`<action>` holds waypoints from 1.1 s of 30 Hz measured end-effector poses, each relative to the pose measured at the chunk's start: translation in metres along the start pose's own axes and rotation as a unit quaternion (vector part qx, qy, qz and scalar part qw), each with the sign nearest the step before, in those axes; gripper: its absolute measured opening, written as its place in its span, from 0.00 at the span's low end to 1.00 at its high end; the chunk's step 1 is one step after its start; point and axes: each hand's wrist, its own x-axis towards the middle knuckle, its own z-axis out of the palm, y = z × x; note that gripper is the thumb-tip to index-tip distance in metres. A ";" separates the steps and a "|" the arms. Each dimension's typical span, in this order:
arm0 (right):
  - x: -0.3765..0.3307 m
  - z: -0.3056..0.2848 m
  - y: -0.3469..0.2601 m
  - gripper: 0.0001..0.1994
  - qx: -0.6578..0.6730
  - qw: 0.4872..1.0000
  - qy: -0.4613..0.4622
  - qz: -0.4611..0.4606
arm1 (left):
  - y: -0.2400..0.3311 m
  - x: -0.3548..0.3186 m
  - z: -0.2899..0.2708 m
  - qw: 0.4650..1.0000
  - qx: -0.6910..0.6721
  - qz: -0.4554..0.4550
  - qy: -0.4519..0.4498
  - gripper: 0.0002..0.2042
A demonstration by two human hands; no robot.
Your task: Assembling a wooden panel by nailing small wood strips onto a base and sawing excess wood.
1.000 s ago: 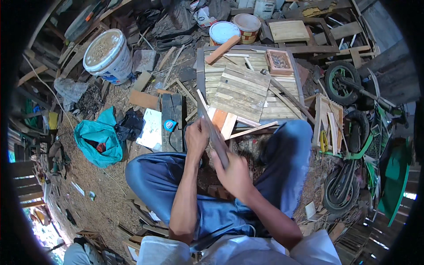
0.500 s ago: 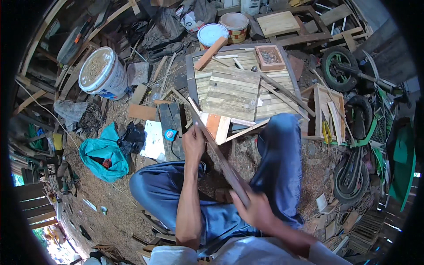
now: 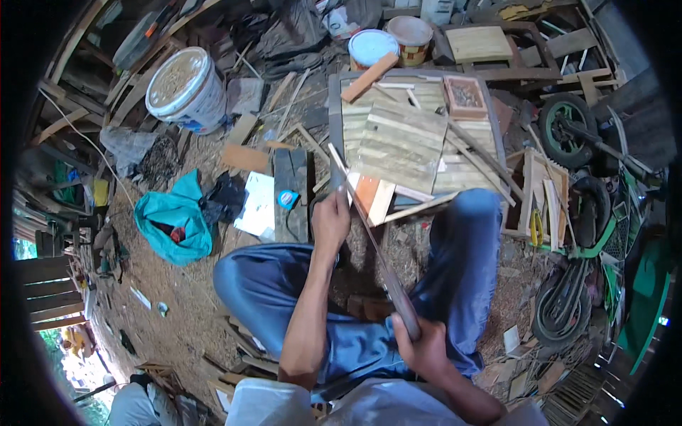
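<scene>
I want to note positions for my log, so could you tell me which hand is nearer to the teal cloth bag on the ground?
Left. The left hand is up by the wooden strip, right of the teal cloth bag; the right hand is farther right and lower.

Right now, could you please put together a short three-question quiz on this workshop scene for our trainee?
1. True or false: the left hand holds the thin wooden strip near its upper part.
2. Which hand has its grip on the handle end of the long blade? A) left B) right C) neither
3. Fill in: the teal bag lies on the ground to the person's ____ side.

Key
1. True.
2. B: the right hand is closed round the handle, low in the picture.
3. Left, beside the left knee.
</scene>
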 end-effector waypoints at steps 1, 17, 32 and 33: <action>0.017 0.011 0.007 0.16 -0.043 0.998 0.002 -0.049 | 0.007 0.002 -0.001 1.000 0.006 -0.003 -0.002 0.22; 0.100 0.055 -0.002 0.17 -0.010 0.999 -0.024 -0.041 | 0.000 0.000 -0.007 0.998 0.057 0.015 0.012 0.21; 0.011 0.004 0.012 0.15 -0.097 0.992 -0.035 -0.078 | 0.006 0.005 -0.013 0.998 0.062 0.032 0.009 0.21; -0.004 -0.006 0.010 0.12 -0.113 0.992 -0.046 -0.026 | 0.008 0.001 -0.012 0.996 0.070 0.045 0.012 0.22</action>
